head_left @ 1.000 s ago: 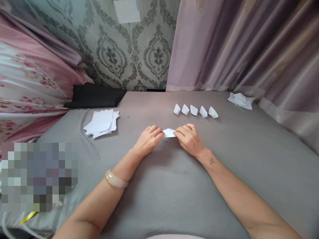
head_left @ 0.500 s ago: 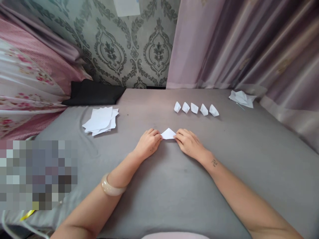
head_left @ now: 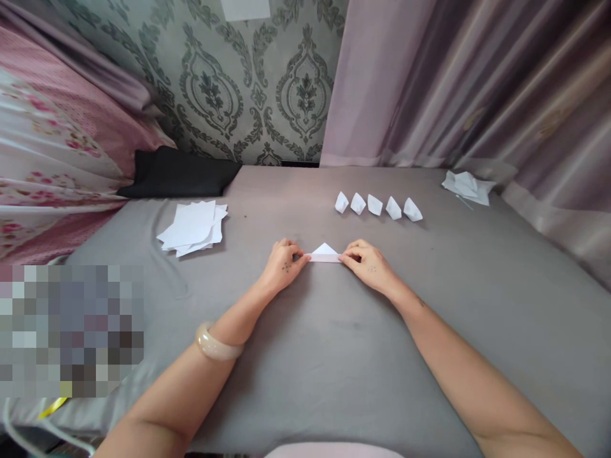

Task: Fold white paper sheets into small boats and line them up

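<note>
A small folded sheet of white paper lies between my hands, with a triangular peak on its far side and a straight flap along the near edge. My left hand pinches the flap's left end between thumb and fingers. At the right end, the thumb and fingers of my right hand are closed on the paper in the same way. Beyond my right hand stands a row of several small folded paper boats.
A loose stack of white paper sheets lies to the left. More white papers sit at the back right beside a thin stick. Black cloth lies at the back left, before the patterned wall. A grey sheet covers the surface.
The near edge of the paper is now turned up as a straight flap across the triangle's base. Both my hands have rolled so that the thumbs lie along it.
</note>
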Motion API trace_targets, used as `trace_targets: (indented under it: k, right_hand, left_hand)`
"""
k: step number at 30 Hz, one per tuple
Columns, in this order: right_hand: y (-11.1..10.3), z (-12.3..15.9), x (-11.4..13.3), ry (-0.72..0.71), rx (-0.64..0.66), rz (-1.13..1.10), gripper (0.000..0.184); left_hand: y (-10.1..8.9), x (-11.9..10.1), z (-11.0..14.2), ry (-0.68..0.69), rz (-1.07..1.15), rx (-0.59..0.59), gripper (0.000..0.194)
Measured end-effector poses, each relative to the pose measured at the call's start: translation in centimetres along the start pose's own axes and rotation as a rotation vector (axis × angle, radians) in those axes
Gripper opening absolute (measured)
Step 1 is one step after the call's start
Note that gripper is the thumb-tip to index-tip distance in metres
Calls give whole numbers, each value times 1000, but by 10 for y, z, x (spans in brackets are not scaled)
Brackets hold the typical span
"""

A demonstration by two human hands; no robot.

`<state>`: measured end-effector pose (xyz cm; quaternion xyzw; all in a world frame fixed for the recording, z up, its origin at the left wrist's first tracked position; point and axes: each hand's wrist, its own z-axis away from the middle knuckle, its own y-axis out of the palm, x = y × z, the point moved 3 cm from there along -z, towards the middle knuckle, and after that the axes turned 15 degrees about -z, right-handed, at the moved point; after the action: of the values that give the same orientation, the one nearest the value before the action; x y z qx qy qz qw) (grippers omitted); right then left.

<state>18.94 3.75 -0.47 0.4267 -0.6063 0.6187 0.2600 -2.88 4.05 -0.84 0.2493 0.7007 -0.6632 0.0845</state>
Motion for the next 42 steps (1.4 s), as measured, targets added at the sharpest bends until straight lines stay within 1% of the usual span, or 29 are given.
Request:
trace_targets:
  k: [5,9,17,28,32,34,36,38,40,42]
  right_hand:
    - [0,-1,-2,28,-15,-31,19]
    - [0,-1,-2,48,-28,-18,23]
    - [2,-2,-3,19,-72,17,22]
    - [4,-1,-5,23,-24,74,22]
    - [4,-1,-3,14,-12,110,22]
    - [4,0,-1,8,-14,137,21]
    - [4,0,0,-1,-15,165,20]
    - [3,1,2,-7,-19,188,17]
    - [2,1,3,-8,-27,205,11]
    - [3,1,6,-4,-39,240,6]
  left_hand:
    - [0,1,-1,-19,24,8,16]
    - [0,1,-2,-24,8,10,17]
    - [1,3,-2,-1,-10,-10,18]
    - [8,5,-1,48,-99,-39,19]
    - [7,1,2,67,-184,-54,18]
    - [4,-4,3,123,-265,-83,16]
    - [1,-12,5,228,-354,-114,23]
    - [0,-20,7,360,-429,-112,31]
    - [1,-27,8,485,-474,-60,35]
    - [2,-33,11,564,-492,15,33]
